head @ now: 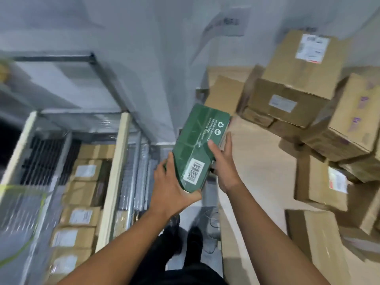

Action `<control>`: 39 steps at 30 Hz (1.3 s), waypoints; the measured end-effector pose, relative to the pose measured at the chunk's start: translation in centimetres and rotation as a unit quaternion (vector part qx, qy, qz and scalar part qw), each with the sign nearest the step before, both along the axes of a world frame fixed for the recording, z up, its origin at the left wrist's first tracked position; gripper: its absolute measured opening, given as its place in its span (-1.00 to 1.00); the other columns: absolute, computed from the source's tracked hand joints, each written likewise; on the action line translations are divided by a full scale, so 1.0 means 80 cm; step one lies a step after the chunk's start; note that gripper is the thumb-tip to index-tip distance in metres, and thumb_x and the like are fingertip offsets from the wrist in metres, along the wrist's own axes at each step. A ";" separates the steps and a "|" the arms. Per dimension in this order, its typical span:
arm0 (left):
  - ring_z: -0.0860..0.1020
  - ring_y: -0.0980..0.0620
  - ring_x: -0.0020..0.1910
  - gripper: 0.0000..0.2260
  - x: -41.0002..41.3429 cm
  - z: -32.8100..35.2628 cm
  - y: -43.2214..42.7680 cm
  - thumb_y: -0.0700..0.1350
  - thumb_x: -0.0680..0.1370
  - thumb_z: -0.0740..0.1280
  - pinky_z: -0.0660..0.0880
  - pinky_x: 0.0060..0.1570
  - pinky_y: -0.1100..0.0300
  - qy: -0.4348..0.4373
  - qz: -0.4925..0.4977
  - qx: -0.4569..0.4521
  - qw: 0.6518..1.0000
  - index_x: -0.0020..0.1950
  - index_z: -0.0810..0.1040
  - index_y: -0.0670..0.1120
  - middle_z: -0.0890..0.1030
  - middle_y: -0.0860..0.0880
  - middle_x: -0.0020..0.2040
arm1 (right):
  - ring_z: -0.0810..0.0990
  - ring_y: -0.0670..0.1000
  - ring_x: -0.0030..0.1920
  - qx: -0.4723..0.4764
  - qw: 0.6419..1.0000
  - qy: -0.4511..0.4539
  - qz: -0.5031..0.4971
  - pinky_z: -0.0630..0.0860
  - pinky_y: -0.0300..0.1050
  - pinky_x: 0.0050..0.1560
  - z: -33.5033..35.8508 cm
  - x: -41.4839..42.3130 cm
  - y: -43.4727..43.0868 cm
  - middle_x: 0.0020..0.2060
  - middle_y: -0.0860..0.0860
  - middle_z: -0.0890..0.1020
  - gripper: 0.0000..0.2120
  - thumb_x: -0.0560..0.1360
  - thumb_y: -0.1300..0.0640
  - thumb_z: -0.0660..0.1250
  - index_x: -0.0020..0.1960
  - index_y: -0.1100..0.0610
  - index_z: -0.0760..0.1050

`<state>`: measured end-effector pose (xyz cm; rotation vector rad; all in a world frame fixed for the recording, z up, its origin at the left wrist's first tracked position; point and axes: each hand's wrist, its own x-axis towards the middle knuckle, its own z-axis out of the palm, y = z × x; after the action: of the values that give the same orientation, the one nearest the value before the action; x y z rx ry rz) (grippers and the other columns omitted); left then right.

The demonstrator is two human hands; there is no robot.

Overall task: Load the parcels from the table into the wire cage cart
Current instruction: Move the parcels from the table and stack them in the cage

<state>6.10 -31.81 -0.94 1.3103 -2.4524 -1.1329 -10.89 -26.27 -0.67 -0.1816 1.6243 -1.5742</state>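
While boxes (81,217) already line the wire cage cart (115,171), left hand (170,188) and right hand (224,167) grip a green parcel (197,145) beside it; a tabletop pile (298,95) awaits.

1. A pale grey wall (144,58) fills the upper middle of the view. It is smooth, blurred and crossed by soft shadows.
2. A sheet of paper (228,23) is stuck high on that wall, its print too blurred to read.
3. A narrow strip of grey floor (209,196) shows low in the middle, just beside the table's edge.
4. A thin, light cable (212,221) lies looped on that floor.
5. The table (261,165) on the right has a light wood-toned top.
6. The light is cool and even.
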 end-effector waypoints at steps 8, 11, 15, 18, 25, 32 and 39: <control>0.24 -0.02 0.47 0.19 0.148 0.003 -0.076 0.37 0.28 0.49 0.24 0.37 0.16 0.051 0.224 -0.037 0.973 0.68 -0.12 0.02 0.24 -0.02 0.44 | 0.55 0.02 0.43 -0.043 0.975 0.015 0.216 0.49 0.20 0.43 -0.004 0.141 -0.205 0.53 -0.07 0.45 0.02 0.37 -0.27 0.60 0.63 -0.34 0.05; 0.28 0.22 0.39 0.03 0.220 -0.008 -0.114 0.33 0.37 0.54 0.25 0.33 0.32 0.122 0.349 -0.016 0.929 0.65 0.07 0.03 0.27 0.11 0.40 | 0.60 0.07 0.37 -0.045 0.948 0.033 0.312 0.56 0.18 0.36 -0.015 0.215 -0.286 0.51 0.02 0.48 0.03 0.38 -0.18 0.58 0.66 -0.27 0.03; 0.44 0.25 0.27 -0.28 0.308 -0.032 -0.167 0.30 0.46 0.46 0.37 0.21 0.45 0.197 0.490 0.015 0.849 0.51 0.33 0.05 0.42 0.03 0.32 | 0.60 0.11 0.36 -0.025 0.888 0.072 0.453 0.57 0.20 0.34 -0.028 0.323 -0.375 0.52 0.10 0.45 0.09 0.33 -0.18 0.55 0.69 -0.17 0.00; 0.60 0.19 0.14 -0.54 0.366 -0.069 -0.201 0.10 0.52 0.51 0.56 0.08 0.21 0.242 0.559 0.062 0.791 0.30 0.37 0.09 0.55 0.06 0.21 | 0.66 0.03 0.27 -0.021 0.839 0.072 0.539 0.64 0.02 0.19 -0.056 0.392 -0.423 0.47 0.09 0.49 0.04 0.39 -0.04 0.51 0.69 -0.10 -0.01; 0.58 0.15 0.26 -0.29 0.431 -0.225 -0.260 0.22 0.46 0.53 0.59 0.25 0.06 0.239 0.645 0.112 0.718 0.50 0.26 0.16 0.52 0.06 0.36 | 0.69 0.03 0.21 0.052 0.763 0.021 0.644 0.64 0.03 0.14 -0.212 0.503 -0.498 0.29 0.04 0.61 -0.22 0.55 0.06 0.45 0.65 -0.01 0.11; 0.56 0.32 0.14 -0.38 0.406 -0.442 -0.281 0.10 0.51 0.53 0.59 0.18 0.21 0.253 0.665 0.255 0.655 0.40 0.23 0.07 0.53 0.09 0.29 | 0.59 -0.44 0.10 0.152 0.668 0.065 0.725 0.58 -0.36 0.10 -0.469 0.481 -0.536 0.22 -0.26 0.53 -0.30 0.64 0.05 0.41 0.65 -0.04 0.12; 0.60 0.14 0.13 -0.63 0.377 -0.586 -0.292 0.17 0.66 0.28 0.58 0.22 0.01 0.247 0.741 0.286 0.555 0.33 0.31 0.00 0.58 0.07 0.20 | 0.54 0.00 0.42 0.211 0.606 0.098 0.761 0.49 0.19 0.44 -0.604 0.449 -0.525 0.45 -0.08 0.51 -0.15 0.50 -0.20 0.52 0.63 -0.19 0.12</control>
<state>36.26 -55.21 -47.78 1.9586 -0.0117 -1.2629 25.07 -68.26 -48.99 -1.1409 1.1470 0.1890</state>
